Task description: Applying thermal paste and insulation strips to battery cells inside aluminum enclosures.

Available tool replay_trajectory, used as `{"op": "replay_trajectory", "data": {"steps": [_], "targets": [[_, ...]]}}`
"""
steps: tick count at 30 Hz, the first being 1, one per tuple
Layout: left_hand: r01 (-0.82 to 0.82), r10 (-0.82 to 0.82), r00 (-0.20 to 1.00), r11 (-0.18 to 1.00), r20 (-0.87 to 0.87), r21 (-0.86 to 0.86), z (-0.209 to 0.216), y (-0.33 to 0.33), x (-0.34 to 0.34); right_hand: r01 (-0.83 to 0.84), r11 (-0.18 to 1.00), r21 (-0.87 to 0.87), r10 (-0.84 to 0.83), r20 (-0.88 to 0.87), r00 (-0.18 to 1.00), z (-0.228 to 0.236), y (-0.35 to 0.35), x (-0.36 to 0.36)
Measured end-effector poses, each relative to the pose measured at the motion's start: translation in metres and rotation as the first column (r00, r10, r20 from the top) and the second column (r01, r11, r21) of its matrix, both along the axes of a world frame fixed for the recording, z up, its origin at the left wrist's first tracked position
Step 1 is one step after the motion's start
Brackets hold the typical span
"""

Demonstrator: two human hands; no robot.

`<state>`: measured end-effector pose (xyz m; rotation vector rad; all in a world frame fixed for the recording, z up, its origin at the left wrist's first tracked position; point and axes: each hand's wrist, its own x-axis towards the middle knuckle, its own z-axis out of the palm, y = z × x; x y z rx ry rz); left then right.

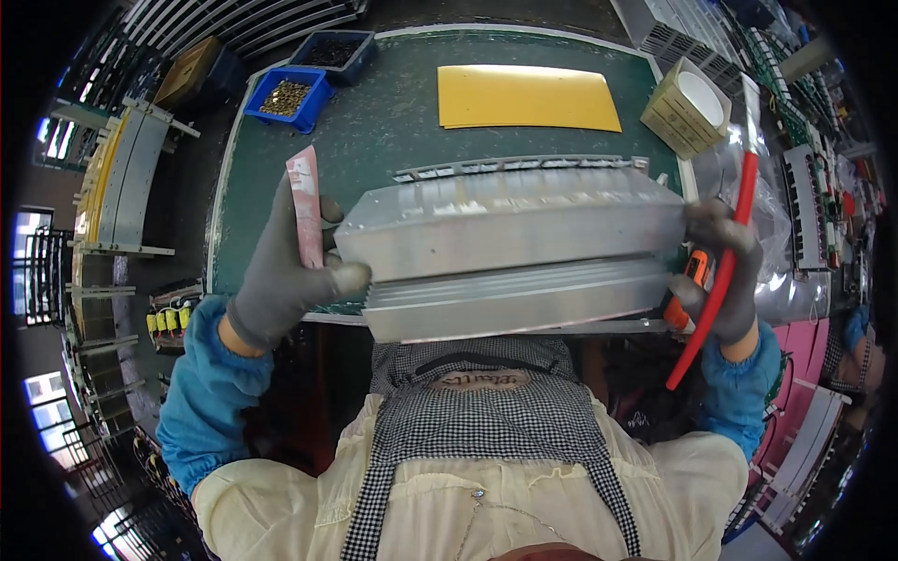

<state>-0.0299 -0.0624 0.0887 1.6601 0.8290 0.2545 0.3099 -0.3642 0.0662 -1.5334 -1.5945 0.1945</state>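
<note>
A long silver aluminium heat sink [514, 238] with fins along its near side is held between both hands above the near part of the table. White smears lie along its upper edge. My left hand [276, 285], in a grey glove, grips its left end. A flat pink-and-white strip [306, 206] stands up between the fingers of that hand. My right hand [734, 276], also gloved and slightly blurred, is closed at the right end and holds a brush [725, 271] with a red handle and pale tip. Behind the heat sink runs a metal strip [412, 175] with white patches.
The green table [374, 112] carries a yellow sheet [528, 98], a blue bin [301, 110] of brass-coloured small parts, a dark bin [341, 73] and a carton with a white round tub [700, 98]. An orange tool [694, 266] lies near my right hand. Racks stand at both sides.
</note>
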Motion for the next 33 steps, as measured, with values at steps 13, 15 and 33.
{"op": "replay_trajectory", "data": {"steps": [13,15,33], "targets": [[0.069,-0.089,0.986,0.987,0.142,0.142,-0.017,-0.026,-0.026,-0.067,0.995,-0.074,0.035,-0.368,0.929,0.124,0.030,-0.012],[0.054,-0.077,0.975,0.992,0.207,0.116,-0.018,-0.027,-0.027,0.012,0.998,-0.064,-0.028,-0.264,0.964,0.127,0.067,-0.047],[0.129,-0.152,0.983,0.972,0.106,0.196,-0.007,-0.029,-0.028,-0.034,0.935,-0.354,-0.068,-0.274,0.959,0.111,0.179,-0.091]]}}
